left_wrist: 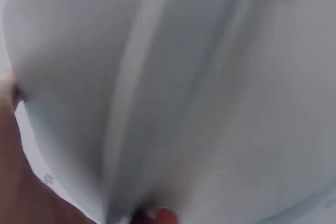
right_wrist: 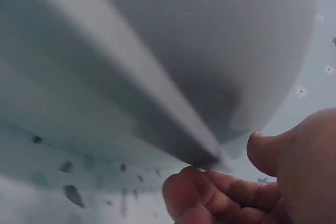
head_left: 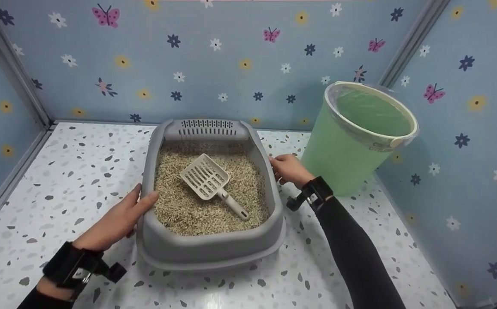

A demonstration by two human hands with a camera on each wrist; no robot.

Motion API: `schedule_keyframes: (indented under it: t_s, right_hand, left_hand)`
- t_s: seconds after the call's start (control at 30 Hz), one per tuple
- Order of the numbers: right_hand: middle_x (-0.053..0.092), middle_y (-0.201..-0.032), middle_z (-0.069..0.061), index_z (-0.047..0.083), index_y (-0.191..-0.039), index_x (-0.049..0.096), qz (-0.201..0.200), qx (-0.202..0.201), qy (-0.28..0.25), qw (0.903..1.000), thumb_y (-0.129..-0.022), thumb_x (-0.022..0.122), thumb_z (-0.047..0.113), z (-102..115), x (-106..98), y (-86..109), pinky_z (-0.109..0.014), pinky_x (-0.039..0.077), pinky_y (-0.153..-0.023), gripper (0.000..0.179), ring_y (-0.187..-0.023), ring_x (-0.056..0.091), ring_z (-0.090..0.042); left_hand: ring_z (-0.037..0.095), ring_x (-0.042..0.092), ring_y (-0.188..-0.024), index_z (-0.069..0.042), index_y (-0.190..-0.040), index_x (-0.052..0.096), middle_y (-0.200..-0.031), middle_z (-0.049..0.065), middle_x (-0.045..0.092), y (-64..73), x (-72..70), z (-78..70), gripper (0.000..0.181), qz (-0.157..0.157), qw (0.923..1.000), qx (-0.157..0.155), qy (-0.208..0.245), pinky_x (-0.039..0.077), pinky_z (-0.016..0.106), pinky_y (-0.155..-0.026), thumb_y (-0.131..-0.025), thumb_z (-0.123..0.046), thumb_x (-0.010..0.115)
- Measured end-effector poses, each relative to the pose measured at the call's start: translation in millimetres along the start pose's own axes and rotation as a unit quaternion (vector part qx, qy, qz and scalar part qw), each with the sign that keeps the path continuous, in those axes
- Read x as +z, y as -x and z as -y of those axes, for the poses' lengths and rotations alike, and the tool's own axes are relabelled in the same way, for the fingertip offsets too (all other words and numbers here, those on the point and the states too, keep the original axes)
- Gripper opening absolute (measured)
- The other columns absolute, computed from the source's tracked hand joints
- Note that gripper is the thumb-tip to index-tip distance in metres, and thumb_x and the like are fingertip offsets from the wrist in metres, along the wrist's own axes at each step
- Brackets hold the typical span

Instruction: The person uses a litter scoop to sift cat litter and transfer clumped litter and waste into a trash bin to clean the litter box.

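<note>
A grey litter box [head_left: 205,253] full of grainy tan litter [head_left: 180,214] stands between my two hands on the speckled floor. My left hand [head_left: 117,216] grips its left side, thumb over the rim and fingers against the outer wall. On the far side, my right hand [head_left: 291,168] holds the right wall; in the right wrist view, its curled fingers [right_wrist: 210,192] are at the lower flange [right_wrist: 152,82], the thumb close to the wall. On the litter lies a beige slotted scoop [head_left: 205,177], its handle pointing toward the front right. The left wrist view is mostly blurred grey plastic.
A green trash bin [head_left: 334,159] with a clear liner stands at the back right, close to my right hand. Blue panels [head_left: 231,56] printed with flowers and butterflies enclose the back and sides. White speckled floor [head_left: 77,171] extends left of the box.
</note>
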State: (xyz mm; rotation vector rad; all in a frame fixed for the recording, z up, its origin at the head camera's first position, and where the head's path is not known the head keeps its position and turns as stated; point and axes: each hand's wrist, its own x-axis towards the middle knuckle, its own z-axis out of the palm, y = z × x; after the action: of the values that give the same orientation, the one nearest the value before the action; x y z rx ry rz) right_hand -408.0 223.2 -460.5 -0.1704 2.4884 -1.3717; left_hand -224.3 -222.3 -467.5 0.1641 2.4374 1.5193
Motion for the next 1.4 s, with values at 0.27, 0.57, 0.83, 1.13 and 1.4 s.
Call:
schedule_keyframes:
  t_s: [0.27,0.57,0.83,1.13,1.4]
  right_hand:
    - [0.061,-0.069,0.001,0.008,-0.088,0.072,0.013,0.013,-0.134,0.9908,-0.112,0.057,0.030,-16,19,-2.7,-0.026,0.050,-0.050,0.036,-0.062,0.061,-0.012]
    - [0.064,-0.074,-0.001,0.005,-0.095,0.075,0.008,0.027,-0.184,0.9826,-0.114,0.056,0.030,-25,24,5.9,-0.026,0.054,-0.052,0.037,-0.066,0.066,-0.013]
    - [0.051,-0.069,0.002,0.010,-0.081,0.065,0.004,0.025,-0.210,0.9773,-0.117,0.054,0.030,-32,30,24.6,-0.021,0.032,-0.045,0.043,-0.058,0.048,-0.010]
    - [0.058,-0.072,0.000,0.013,-0.080,0.061,-0.032,0.005,-0.247,0.9686,-0.116,0.057,0.038,-41,60,62.6,-0.023,0.033,-0.043,0.045,-0.062,0.059,-0.014]
    - [0.063,-0.076,-0.001,0.014,-0.085,0.066,-0.047,0.021,-0.232,0.9715,-0.116,0.058,0.041,-42,35,27.1,-0.025,0.039,-0.047,0.042,-0.065,0.059,-0.014]
  left_hand:
    - [0.054,0.051,-0.144,-0.007,-0.178,-0.009,-0.164,0.042,0.038,46.3,26.4,-16.1,0.103,-0.040,0.9927,0.058,-0.098,0.054,0.072,-0.106,-0.115,-0.056,0.056]
    - [0.035,0.050,-0.124,-0.017,-0.181,0.006,-0.155,0.030,0.050,46.3,42.8,-11.2,0.102,-0.105,0.9882,0.039,-0.105,0.057,0.060,-0.092,-0.109,-0.063,0.062]
    - [0.036,0.050,-0.125,-0.014,-0.180,0.021,-0.145,0.027,0.050,34.3,19.1,9.5,0.084,-0.105,0.9893,0.069,-0.074,0.058,0.069,-0.095,-0.114,-0.050,0.060]
    - [0.034,0.068,-0.093,-0.009,-0.173,0.040,-0.121,0.027,0.065,10.3,-29.5,37.1,0.068,-0.119,0.9885,0.074,-0.056,0.061,0.046,-0.074,-0.118,-0.048,0.045]
    - [0.055,0.065,-0.125,0.000,-0.166,0.048,-0.143,0.035,0.063,18.0,-28.8,25.0,0.077,-0.163,0.9765,0.029,-0.137,0.054,0.068,-0.096,-0.119,-0.060,0.035]
